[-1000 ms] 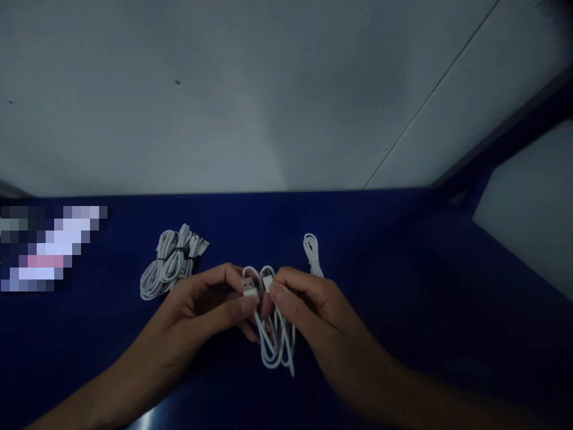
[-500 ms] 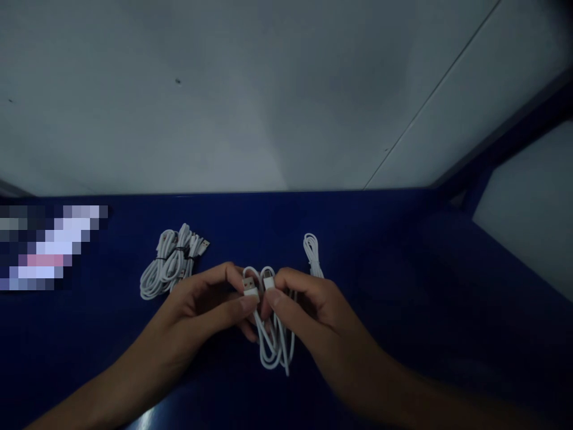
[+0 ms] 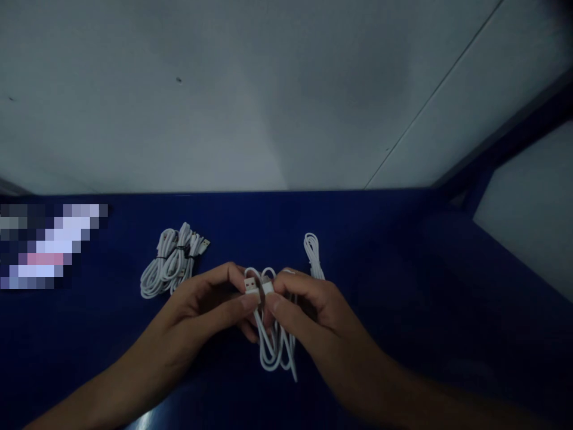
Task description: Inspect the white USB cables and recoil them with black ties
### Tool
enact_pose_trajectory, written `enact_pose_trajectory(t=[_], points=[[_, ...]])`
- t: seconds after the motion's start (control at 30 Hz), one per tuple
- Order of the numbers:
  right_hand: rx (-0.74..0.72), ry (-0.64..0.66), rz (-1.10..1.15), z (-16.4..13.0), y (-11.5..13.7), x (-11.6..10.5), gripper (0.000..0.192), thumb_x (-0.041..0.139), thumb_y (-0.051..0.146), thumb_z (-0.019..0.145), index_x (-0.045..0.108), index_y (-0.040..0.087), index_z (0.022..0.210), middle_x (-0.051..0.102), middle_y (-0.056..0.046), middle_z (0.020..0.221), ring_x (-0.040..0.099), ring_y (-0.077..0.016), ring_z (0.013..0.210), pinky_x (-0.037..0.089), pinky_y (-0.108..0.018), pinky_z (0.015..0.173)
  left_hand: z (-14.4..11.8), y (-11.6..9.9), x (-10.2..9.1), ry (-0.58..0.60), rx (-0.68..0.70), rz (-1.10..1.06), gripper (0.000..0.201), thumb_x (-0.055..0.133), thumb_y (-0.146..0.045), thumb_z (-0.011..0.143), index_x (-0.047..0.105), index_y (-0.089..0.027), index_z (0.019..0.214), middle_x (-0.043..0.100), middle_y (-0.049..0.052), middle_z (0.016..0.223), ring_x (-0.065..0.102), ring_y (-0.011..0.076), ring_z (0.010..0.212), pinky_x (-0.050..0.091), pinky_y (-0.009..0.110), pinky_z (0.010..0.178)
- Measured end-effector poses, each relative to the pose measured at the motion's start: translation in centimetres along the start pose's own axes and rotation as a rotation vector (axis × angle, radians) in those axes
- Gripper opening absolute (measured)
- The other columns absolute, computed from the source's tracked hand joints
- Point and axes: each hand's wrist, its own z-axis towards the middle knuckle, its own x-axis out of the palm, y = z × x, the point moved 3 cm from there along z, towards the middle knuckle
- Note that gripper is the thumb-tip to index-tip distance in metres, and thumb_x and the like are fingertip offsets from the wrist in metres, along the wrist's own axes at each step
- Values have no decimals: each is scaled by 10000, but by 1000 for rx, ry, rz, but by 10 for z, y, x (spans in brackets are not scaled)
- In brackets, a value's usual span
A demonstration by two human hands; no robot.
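At the far left of the frame, level with the middle of the picture, a pixelated patch [image 3: 49, 248] lies on the dark blue table [image 3: 403, 286], its contents unreadable. To its right, left of centre, a bundle of white USB cables [image 3: 172, 266] rests on the table, cinched around its middle by a dark tie, with a USB-A plug sticking out at its upper right end. Just right of and below that bundle, the left hand [image 3: 201, 304] reaches in from the lower left, its thumb and forefinger pinched narrow on a white USB-A plug [image 3: 251, 285] whose metal end points upward. Touching that plug on its right side is the smaller plug [image 3: 267, 288] at the other end of the same coiled white cable [image 3: 275, 346], which hangs in loose loops below both hands at lower centre of the frame, just above or on the table; which cannot be told. The right hand [image 3: 308, 304] comes in from the lower right, its thumb and forefinger closed on that smaller plug, the other fingers curled around the strands. Just beyond the right hand's knuckles, right of centre, another white cable [image 3: 312, 254] lies in a narrow loop on the table. A pale wall [image 3: 268, 89] fills the upper half.
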Motion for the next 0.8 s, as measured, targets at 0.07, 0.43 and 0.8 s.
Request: enact_pose_trajectory(t=[0.07, 0.43, 0.8], points=[[3, 3, -5, 0, 0, 0, 346, 579, 273, 1144, 679, 237, 815, 592, 43, 834, 541, -144, 804, 441, -316, 737, -1, 1, -1, -1, -6, 3, 170, 759, -342, 1067, 786, -214, 958, 795, 23, 889, 764, 165, 846, 591, 251, 830], [2, -14, -14, -2, 0, 1, 348, 588, 279, 1146, 690, 238, 816, 591, 43, 839, 534, -139, 796, 420, -319, 721, 3, 5, -2, 19, 15, -4, 176, 761, -336, 1069, 774, -213, 942, 806, 31, 900, 773, 181, 859, 608, 286, 866], [16, 2, 22, -1, 1, 2, 367, 575, 294, 1158, 679, 237, 811, 589, 33, 833, 534, -151, 792, 415, -324, 715, 2, 1, 0, 9, 2, 4, 191, 765, -353, 1061, 765, -216, 928, 796, 33, 884, 762, 181, 846, 602, 291, 858]])
